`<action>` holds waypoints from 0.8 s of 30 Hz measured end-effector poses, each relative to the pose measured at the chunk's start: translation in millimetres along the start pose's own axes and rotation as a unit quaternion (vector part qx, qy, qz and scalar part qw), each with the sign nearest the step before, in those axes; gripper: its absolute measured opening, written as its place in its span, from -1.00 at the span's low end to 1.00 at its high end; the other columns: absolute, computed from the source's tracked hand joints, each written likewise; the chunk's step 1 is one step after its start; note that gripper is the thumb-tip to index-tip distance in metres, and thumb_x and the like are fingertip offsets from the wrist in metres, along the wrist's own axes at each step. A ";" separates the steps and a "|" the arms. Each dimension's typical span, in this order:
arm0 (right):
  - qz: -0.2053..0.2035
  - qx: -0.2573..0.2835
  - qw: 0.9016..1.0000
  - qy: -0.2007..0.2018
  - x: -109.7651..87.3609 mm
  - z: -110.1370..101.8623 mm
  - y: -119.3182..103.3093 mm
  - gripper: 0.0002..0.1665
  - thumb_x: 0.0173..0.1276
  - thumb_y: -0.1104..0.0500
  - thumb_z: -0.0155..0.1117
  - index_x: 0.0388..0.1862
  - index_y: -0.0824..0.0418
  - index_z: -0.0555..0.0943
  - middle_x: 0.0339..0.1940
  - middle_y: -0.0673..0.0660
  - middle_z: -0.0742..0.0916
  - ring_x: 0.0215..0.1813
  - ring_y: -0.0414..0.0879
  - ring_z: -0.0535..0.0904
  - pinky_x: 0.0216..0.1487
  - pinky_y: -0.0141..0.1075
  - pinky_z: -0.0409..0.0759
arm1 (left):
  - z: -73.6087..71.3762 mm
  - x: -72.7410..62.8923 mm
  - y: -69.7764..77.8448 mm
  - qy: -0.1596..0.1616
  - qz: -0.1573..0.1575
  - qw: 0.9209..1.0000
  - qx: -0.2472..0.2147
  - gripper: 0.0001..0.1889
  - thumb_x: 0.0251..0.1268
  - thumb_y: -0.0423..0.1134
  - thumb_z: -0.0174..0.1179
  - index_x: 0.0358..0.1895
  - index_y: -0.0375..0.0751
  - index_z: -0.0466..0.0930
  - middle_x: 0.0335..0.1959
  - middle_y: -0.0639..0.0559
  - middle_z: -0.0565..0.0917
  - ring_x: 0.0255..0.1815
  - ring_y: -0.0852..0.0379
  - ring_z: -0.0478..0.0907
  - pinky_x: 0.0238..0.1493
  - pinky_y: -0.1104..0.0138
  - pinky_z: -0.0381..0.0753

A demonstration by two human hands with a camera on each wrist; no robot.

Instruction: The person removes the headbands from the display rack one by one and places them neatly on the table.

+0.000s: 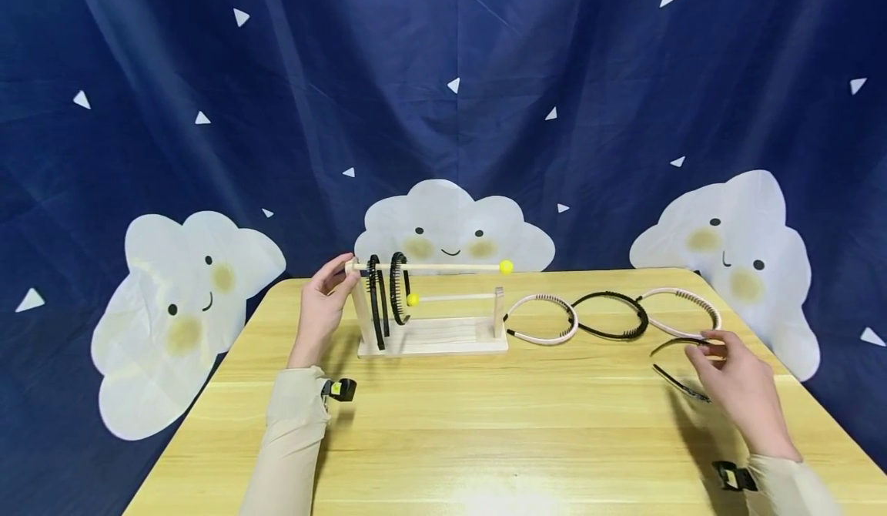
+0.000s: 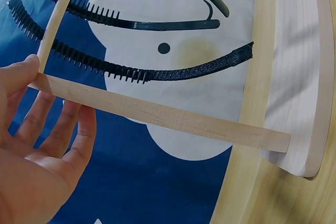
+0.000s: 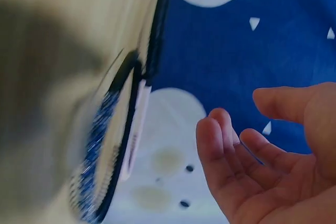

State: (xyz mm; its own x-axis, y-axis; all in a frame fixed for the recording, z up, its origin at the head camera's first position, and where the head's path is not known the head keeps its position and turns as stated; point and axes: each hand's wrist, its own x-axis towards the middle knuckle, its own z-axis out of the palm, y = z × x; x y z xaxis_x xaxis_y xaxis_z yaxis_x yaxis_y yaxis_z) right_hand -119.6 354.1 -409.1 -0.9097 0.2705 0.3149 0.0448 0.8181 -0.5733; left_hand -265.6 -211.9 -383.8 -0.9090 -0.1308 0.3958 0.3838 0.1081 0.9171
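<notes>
My left hand [image 1: 323, 300] holds the top of the left post [image 2: 157, 111] of a wooden headband stand [image 1: 433, 339], thumb at the joint with the upper rod and fingers behind the post. Two black toothed headbands [image 1: 398, 289] hang from that upper rod, whose right end carries a yellow ball [image 1: 507, 267]. Over the right part of the table, my right hand [image 1: 741, 381] is beside a dark headband [image 1: 675, 381] with a glittery side. The right wrist view shows its fingers [image 3: 210, 135] loosely bent and spread from the thumb, nothing between them, with the glittery headband [image 3: 100, 129] apart from them.
Right of the stand, a pale pink headband [image 1: 543, 340], a black headband [image 1: 610, 336] and another pale pink headband [image 1: 682, 293] lie in a row on the wooden table [image 1: 450, 439]. The stand's lower rod [image 1: 457, 297] has a yellow ball at its left end. A blue curtain [image 1: 443, 77] hangs behind.
</notes>
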 end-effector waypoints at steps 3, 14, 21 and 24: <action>-0.022 0.002 1.000 0.002 5.4 5.9 -16.3 -0.45 0.53 0.01 0.22 0.23 0.43 0.52 -0.09 0.37 0.78 -0.32 -0.40 0.62 -0.41 -0.48 0.41 | -0.3 -0.4 -0.7 0.001 -0.002 1.000 -0.002 -0.58 0.45 -0.30 0.27 0.32 -0.24 0.59 0.24 -0.16 0.61 0.02 0.26 0.61 -0.01 0.56 0.61; -0.085 0.033 0.996 0.003 21.9 21.3 -89.2 -0.50 0.53 0.00 0.23 0.25 0.33 0.55 -0.10 0.30 0.78 -0.12 0.23 0.75 -0.28 -0.30 0.57 | -1.7 0.0 -2.4 0.002 -0.003 1.000 -0.005 -0.58 0.46 -0.29 0.27 0.33 -0.25 0.58 0.25 -0.16 0.61 0.02 0.26 0.61 0.01 0.55 0.61; -0.131 0.063 0.989 0.024 29.6 31.5 -134.1 -0.54 0.50 0.07 0.28 0.23 0.33 0.57 -0.15 0.25 0.78 -0.15 0.13 0.75 -0.21 -0.26 0.67 | -1.3 2.2 -0.1 0.000 -0.021 1.000 0.001 -0.57 0.47 -0.37 0.22 0.35 -0.32 0.53 0.31 -0.25 0.56 0.02 0.28 0.61 0.02 0.56 0.60; -0.147 0.080 0.986 0.025 32.3 36.8 -151.8 -0.56 0.48 0.10 0.29 0.22 0.33 0.58 -0.16 0.25 0.78 -0.14 0.13 0.76 -0.17 -0.07 0.72 | -0.7 2.6 -0.3 0.000 -0.017 1.000 0.003 -0.56 0.47 -0.38 0.22 0.36 -0.35 0.52 0.31 -0.25 0.56 0.02 0.28 0.60 0.01 0.56 0.60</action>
State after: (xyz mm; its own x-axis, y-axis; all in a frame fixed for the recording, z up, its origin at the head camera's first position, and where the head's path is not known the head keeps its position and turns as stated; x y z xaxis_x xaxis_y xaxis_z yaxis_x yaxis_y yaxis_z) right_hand -171.0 220.0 -339.7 -0.8524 0.0623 0.5192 -0.2864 0.7752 -0.5631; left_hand -268.0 -213.0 -383.0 -0.9216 -0.1337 0.3643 0.3515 0.1099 0.9297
